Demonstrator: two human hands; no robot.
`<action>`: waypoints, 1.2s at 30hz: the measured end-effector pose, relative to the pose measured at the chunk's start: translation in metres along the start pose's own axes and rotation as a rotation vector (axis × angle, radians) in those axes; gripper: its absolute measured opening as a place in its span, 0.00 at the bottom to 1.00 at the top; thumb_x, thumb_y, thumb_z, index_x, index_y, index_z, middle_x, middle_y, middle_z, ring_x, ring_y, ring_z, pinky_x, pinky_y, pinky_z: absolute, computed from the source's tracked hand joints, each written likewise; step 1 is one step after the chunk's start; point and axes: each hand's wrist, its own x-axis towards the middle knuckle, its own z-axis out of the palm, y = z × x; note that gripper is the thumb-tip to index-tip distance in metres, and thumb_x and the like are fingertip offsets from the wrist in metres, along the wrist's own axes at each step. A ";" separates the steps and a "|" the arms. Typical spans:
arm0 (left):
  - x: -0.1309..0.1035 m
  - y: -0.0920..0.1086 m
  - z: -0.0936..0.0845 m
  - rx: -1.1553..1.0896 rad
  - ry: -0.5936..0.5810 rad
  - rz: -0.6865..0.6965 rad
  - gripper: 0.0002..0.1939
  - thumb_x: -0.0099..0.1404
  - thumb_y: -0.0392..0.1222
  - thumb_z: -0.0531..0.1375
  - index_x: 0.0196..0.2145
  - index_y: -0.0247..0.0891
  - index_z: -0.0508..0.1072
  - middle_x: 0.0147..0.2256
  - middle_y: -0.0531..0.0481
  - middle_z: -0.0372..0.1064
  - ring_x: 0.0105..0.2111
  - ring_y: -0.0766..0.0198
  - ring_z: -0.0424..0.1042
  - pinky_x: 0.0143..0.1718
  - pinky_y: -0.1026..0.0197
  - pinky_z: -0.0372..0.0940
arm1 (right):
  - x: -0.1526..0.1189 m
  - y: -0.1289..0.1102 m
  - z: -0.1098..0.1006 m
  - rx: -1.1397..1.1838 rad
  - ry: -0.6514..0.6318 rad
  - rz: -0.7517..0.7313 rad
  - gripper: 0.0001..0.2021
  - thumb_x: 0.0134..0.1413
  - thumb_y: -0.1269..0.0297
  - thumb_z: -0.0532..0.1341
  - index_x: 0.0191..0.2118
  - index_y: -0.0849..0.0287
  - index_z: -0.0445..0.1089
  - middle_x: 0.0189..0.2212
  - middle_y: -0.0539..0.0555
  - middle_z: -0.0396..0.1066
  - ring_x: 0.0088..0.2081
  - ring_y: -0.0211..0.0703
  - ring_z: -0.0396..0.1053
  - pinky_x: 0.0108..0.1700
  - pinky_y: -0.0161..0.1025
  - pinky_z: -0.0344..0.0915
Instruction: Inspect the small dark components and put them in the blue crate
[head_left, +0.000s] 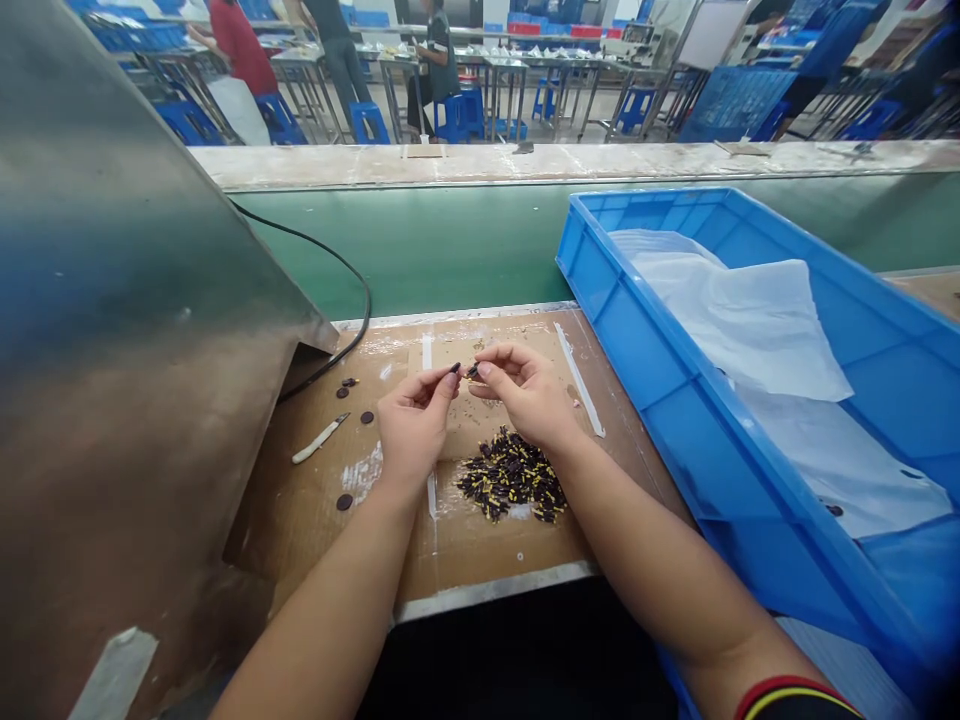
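Observation:
My left hand (pixel 417 415) pinches a small dark piece (pixel 454 368) between thumb and fingertips. Close beside it, my right hand (pixel 525 390) grips another small black part with a yellow bit (pixel 472 371). The two pinches nearly meet above the cardboard-covered bench; whether the parts touch, I cannot tell. Below my right hand lies a heap of small black and yellow parts (pixel 510 478). A white-handled craft knife (pixel 321 438) rests to the left, near several dark round discs (pixel 367 417).
A large blue crate (pixel 637 330) with white sheets (pixel 757 320) stands at the right. A metal housing (pixel 135 350) rises on the left, a black cable (pixel 360 290) beside it. Behind the bench runs a green belt (pixel 450 240). People are at tables farther back.

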 end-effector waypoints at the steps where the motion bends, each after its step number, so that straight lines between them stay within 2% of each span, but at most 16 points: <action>1: -0.001 0.001 -0.001 0.062 -0.006 0.035 0.12 0.62 0.44 0.69 0.42 0.37 0.82 0.38 0.43 0.79 0.36 0.61 0.78 0.43 0.60 0.74 | 0.000 0.000 0.000 0.005 -0.006 0.005 0.12 0.55 0.54 0.68 0.40 0.54 0.72 0.38 0.52 0.75 0.44 0.42 0.76 0.49 0.46 0.79; 4: -0.002 0.004 -0.002 0.113 -0.017 0.062 0.12 0.63 0.45 0.68 0.43 0.37 0.82 0.40 0.43 0.79 0.39 0.59 0.79 0.45 0.58 0.74 | -0.001 -0.001 0.001 0.023 -0.026 0.009 0.13 0.54 0.53 0.68 0.39 0.55 0.71 0.38 0.52 0.75 0.43 0.42 0.76 0.50 0.46 0.79; 9: 0.002 -0.003 -0.002 -0.108 0.000 -0.060 0.14 0.59 0.49 0.71 0.34 0.34 0.81 0.34 0.44 0.78 0.34 0.59 0.79 0.43 0.56 0.77 | -0.001 -0.002 0.001 0.048 -0.049 0.028 0.13 0.53 0.53 0.69 0.38 0.55 0.71 0.35 0.51 0.74 0.41 0.41 0.76 0.48 0.46 0.80; 16: 0.003 -0.006 0.001 -0.282 -0.071 -0.155 0.15 0.58 0.45 0.72 0.40 0.35 0.81 0.40 0.42 0.79 0.40 0.61 0.79 0.51 0.55 0.74 | -0.002 -0.005 0.000 0.088 -0.021 0.024 0.12 0.53 0.54 0.69 0.38 0.55 0.71 0.36 0.51 0.74 0.41 0.41 0.76 0.49 0.46 0.79; 23: 0.004 -0.001 -0.002 -0.239 -0.090 -0.157 0.13 0.58 0.43 0.73 0.39 0.34 0.82 0.40 0.41 0.79 0.41 0.59 0.79 0.51 0.54 0.74 | -0.002 -0.005 0.000 0.057 -0.027 -0.014 0.11 0.54 0.56 0.69 0.38 0.55 0.72 0.36 0.51 0.73 0.41 0.42 0.75 0.48 0.47 0.79; 27: 0.005 0.005 -0.002 -0.399 -0.066 -0.236 0.12 0.54 0.41 0.75 0.34 0.34 0.81 0.37 0.44 0.79 0.38 0.63 0.79 0.48 0.59 0.74 | -0.003 -0.007 0.002 0.070 -0.037 -0.003 0.14 0.52 0.53 0.71 0.38 0.56 0.73 0.36 0.52 0.76 0.40 0.42 0.77 0.47 0.45 0.79; 30: 0.007 0.007 -0.002 -0.552 -0.063 -0.350 0.14 0.49 0.40 0.77 0.33 0.36 0.81 0.36 0.46 0.79 0.37 0.66 0.78 0.45 0.64 0.74 | -0.003 -0.009 0.002 0.054 -0.003 -0.005 0.16 0.50 0.51 0.72 0.37 0.57 0.73 0.35 0.53 0.78 0.38 0.43 0.78 0.41 0.41 0.78; 33: 0.009 0.007 -0.003 -0.641 -0.064 -0.419 0.16 0.47 0.39 0.78 0.33 0.36 0.81 0.37 0.47 0.79 0.37 0.67 0.78 0.45 0.66 0.73 | -0.003 -0.008 0.002 0.023 0.015 -0.061 0.15 0.50 0.53 0.73 0.36 0.57 0.74 0.32 0.52 0.78 0.36 0.42 0.78 0.36 0.38 0.76; 36: 0.009 0.006 -0.004 -0.679 -0.064 -0.438 0.16 0.47 0.40 0.78 0.32 0.36 0.81 0.36 0.48 0.79 0.36 0.68 0.77 0.44 0.67 0.72 | -0.003 -0.003 0.003 0.003 -0.012 -0.127 0.11 0.53 0.57 0.71 0.38 0.56 0.77 0.34 0.52 0.80 0.37 0.41 0.78 0.40 0.40 0.76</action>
